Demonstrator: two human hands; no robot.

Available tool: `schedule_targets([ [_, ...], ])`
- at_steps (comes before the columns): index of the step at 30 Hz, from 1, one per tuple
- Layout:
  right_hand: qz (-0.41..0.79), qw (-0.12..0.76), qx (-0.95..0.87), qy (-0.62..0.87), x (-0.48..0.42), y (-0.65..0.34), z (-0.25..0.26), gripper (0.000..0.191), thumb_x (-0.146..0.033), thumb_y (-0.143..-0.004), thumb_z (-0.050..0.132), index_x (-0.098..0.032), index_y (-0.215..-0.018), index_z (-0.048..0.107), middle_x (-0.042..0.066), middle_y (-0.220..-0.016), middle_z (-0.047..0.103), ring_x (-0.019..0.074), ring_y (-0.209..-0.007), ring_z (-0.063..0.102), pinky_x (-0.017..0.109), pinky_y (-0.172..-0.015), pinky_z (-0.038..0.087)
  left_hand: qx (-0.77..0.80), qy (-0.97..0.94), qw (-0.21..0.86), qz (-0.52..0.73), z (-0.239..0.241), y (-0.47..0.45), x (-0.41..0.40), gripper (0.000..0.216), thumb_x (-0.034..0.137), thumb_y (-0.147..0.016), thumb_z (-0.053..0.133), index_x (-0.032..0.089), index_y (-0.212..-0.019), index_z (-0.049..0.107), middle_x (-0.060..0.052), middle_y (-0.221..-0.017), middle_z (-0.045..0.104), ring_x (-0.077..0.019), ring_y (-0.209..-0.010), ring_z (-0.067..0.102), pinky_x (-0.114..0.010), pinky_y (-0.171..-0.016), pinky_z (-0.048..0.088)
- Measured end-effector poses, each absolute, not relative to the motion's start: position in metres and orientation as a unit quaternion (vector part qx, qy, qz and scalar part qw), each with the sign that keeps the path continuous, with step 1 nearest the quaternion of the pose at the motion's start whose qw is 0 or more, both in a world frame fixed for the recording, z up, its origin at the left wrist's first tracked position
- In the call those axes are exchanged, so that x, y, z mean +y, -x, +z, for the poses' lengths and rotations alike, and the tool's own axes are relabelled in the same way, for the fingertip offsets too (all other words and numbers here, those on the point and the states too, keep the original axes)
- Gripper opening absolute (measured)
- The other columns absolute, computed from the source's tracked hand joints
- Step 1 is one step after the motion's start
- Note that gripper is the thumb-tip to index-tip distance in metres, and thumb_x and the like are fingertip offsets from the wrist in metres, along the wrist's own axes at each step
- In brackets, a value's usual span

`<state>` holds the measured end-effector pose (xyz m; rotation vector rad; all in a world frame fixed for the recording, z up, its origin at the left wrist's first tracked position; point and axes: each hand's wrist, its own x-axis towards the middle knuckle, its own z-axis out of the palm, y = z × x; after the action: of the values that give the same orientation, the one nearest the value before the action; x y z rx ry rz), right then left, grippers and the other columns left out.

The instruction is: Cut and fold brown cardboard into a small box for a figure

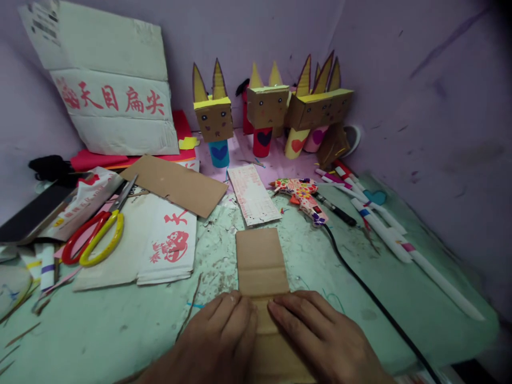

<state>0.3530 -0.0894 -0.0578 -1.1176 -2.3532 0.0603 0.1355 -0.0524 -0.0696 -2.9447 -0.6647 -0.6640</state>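
A long brown cardboard strip with several cross creases runs from the middle of the table toward me. My left hand holds its left edge, the fingers together and bent at one crease. Opposite it, my right hand grips the right edge with fingertips pressed on the same crease. Both thumbs are mostly hidden. Just beyond the strip's far end lies a pale printed card. A flower-patterned glue gun rests to the right of that card.
Red-and-yellow scissors lie on white cardboard at left, near a flat brown cardboard piece. Cardboard-headed figures stand along the wall. The glue gun's black cord crosses the right side, beside white markers.
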Motion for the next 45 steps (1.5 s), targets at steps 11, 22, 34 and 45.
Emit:
schedule_targets([
  [11, 0.007, 0.264, -0.843, 0.469, -0.086, -0.346, -0.052, 0.038, -0.018, -0.094, 0.028, -0.017, -0.091, 0.066, 0.001, -0.079, 0.071, 0.0148, -0.068, 0.063, 0.021, -0.058, 0.052, -0.256, 0.956, -0.02, -0.143, -0.057, -0.143, -0.055, 0.025, 0.01, -0.087, 0.035, 0.016, -0.099, 0.057, -0.004, -0.085, 0.061, -0.0148, -0.079, 0.053, -0.02, -0.071, 0.048],
  [22, 0.165, 0.311, -0.784, 0.511, -0.073, -0.35, -0.061, 0.026, -0.029, -0.088, 0.038, -0.021, -0.084, 0.063, 0.004, -0.071, 0.065, 0.0178, -0.062, 0.059, 0.027, -0.052, 0.047, -0.336, 0.902, -0.175, -0.206, -0.061, -0.149, -0.038, 0.019, 0.01, -0.061, 0.046, 0.022, -0.073, 0.055, 0.003, -0.061, 0.054, -0.0116, -0.049, 0.05, -0.022, -0.042, 0.03],
  [34, 0.2, 0.38, -0.728, 0.534, -0.071, -0.346, -0.057, 0.002, -0.018, -0.078, 0.06, -0.018, -0.079, 0.062, 0.001, -0.064, 0.064, 0.0147, -0.058, 0.059, 0.026, -0.054, 0.044, -0.487, 0.817, -0.305, -0.045, -0.04, -0.154, -0.034, 0.02, 0.018, -0.078, 0.041, 0.022, -0.065, 0.057, 0.001, -0.061, 0.064, -0.0155, -0.055, 0.06, -0.025, -0.05, 0.036],
  [45, 0.304, 0.21, -0.681, 0.633, -0.064, -0.347, -0.043, 0.017, -0.035, -0.078, 0.06, -0.018, -0.074, 0.062, 0.002, -0.063, 0.063, 0.018, -0.059, 0.057, 0.027, -0.052, 0.042, -0.58, 0.751, -0.292, 0.12, -0.016, -0.172, -0.019, 0.015, 0.032, -0.074, 0.052, 0.022, -0.08, 0.063, -0.006, -0.078, 0.069, -0.0264, -0.074, 0.062, -0.032, -0.058, 0.035],
])
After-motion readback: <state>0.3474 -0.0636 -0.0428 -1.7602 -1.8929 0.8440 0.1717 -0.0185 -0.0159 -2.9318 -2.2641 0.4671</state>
